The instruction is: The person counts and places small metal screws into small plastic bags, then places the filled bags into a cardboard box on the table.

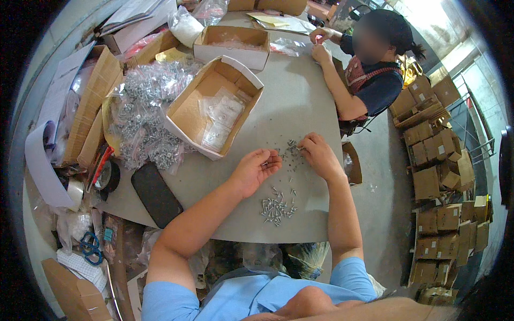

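My left hand is turned palm up over the grey table, its fingers curled in; what lies inside them is too small to make out. Across from it, my right hand reaches down with thumb and fingers pinched at the edge of a scatter of small metal screws, apparently on one of them. Closer to my body lies a denser heap of silvery screws, with a few strays above it.
An open carton holds small clear bags. Left of it are bagged metal parts, a black phone and a tape roll. A co-worker sits at the far right of the table. Stacked cartons line the right.
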